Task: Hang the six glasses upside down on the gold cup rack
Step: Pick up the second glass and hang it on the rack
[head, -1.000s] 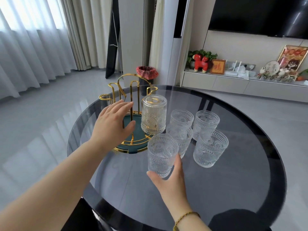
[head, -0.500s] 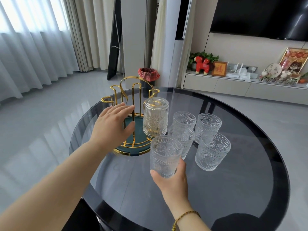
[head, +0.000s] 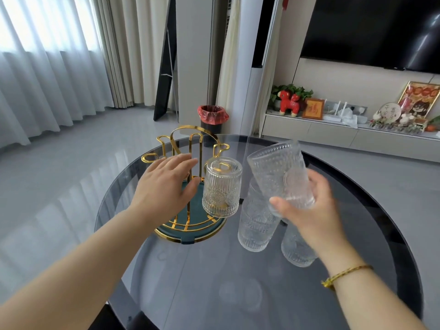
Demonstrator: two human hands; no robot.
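The gold cup rack (head: 190, 148) with a teal base stands at the table's far left. One embossed clear glass (head: 222, 186) hangs upside down on its right prong. My left hand (head: 164, 184) rests open against the rack's uprights. My right hand (head: 309, 208) grips another glass (head: 281, 172), lifted off the table and tilted with its mouth up and to the left, just right of the hung glass. Beneath it stand upright glasses: one (head: 254, 225) at centre and one (head: 297, 248) partly hidden by my right wrist. Others are hidden behind the raised glass.
The round dark glass table (head: 214, 282) has its near edge close to me. Behind it stands a bin with a red liner (head: 213, 115). A low TV shelf with ornaments (head: 333, 115) runs along the right wall, curtains on the left.
My right hand has lifted its glass off the table, raised it up and right, and begun tilting it over. The left hand stays at the rack.
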